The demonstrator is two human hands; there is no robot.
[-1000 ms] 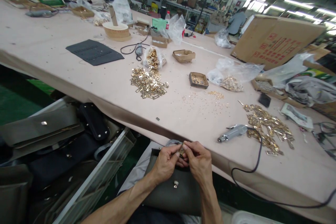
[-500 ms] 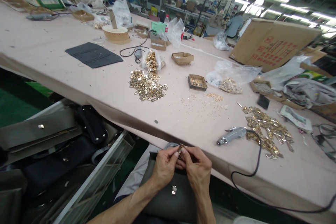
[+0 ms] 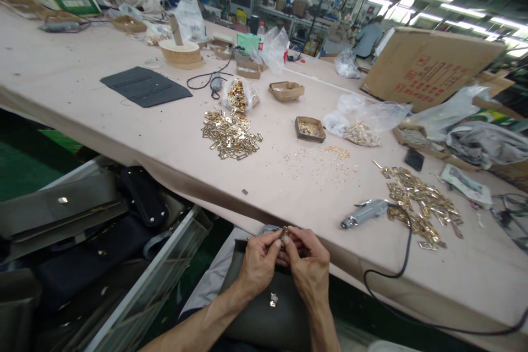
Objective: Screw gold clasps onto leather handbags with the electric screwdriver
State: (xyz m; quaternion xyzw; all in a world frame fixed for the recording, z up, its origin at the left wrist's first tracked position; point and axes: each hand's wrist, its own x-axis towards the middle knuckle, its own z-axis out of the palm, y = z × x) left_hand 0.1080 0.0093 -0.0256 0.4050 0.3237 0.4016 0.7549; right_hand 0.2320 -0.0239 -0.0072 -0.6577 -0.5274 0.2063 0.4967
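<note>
Fingertips of my left hand and my right hand meet at the table's front edge, pinching a small gold metal clasp piece between them. Both hands are closed on it, and the fingers partly cover it. Beneath them a dark olive bag lies across my lap, with a shiny metal lock fixed on its face. Right of my hands, a grey electric screwdriver rests on the table, its black cord looping down toward the front edge.
Gold metal frames lie heaped mid-table, and gold plates at the right. Tiny screws are scattered by a small box. A crate stands left, beside several finished-looking bags. A large carton stands at the back right.
My right hand's fingers have shifted slightly, its index finger now reaching further over the gold clasp piece. The left hand stays nearly still. The view has moved very slightly.
</note>
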